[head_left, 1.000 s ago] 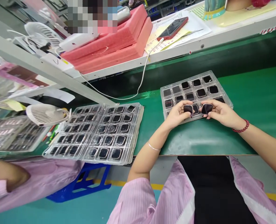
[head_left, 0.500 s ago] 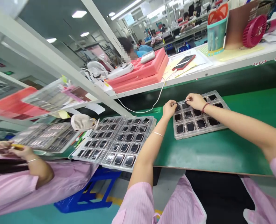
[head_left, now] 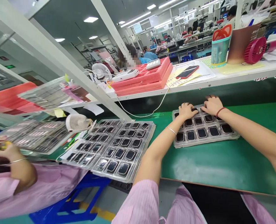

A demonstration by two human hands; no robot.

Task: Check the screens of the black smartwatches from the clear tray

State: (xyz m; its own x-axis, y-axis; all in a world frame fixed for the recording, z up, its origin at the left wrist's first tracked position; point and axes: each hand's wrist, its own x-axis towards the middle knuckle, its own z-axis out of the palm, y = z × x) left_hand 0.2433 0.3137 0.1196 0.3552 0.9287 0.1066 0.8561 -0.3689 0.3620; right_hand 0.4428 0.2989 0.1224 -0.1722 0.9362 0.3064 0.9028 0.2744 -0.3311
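Observation:
A clear plastic tray (head_left: 204, 142) lies on the green bench, its pockets filled with dark, square, watch-like screens with light rims. My left hand (head_left: 186, 111) rests over the tray's far-left part, fingers apart and thumb stretched to a screen (head_left: 194, 109) in the back row. Over the far middle of the same tray is my right hand (head_left: 213, 105), fingers spread and slightly blurred, its thumb pointing down at a back-row pocket. No piece shows lifted in either hand. Both hands cover part of the back rows.
Left of my arm lie two more filled trays (head_left: 121, 149), near a white fan (head_left: 76, 123). A co-worker's hand (head_left: 8, 152) is at far left. A shelf above holds pink foam (head_left: 142, 81), a phone (head_left: 187, 72), a cup (head_left: 220, 51) and a magenta fan (head_left: 255, 50). A white cable (head_left: 160, 101) hangs down.
Both hands have moved right along the tray's back row. Their pinched fingers have opened, and the pieces at my fingertips are no longer seen held. The camera view has shifted slightly.

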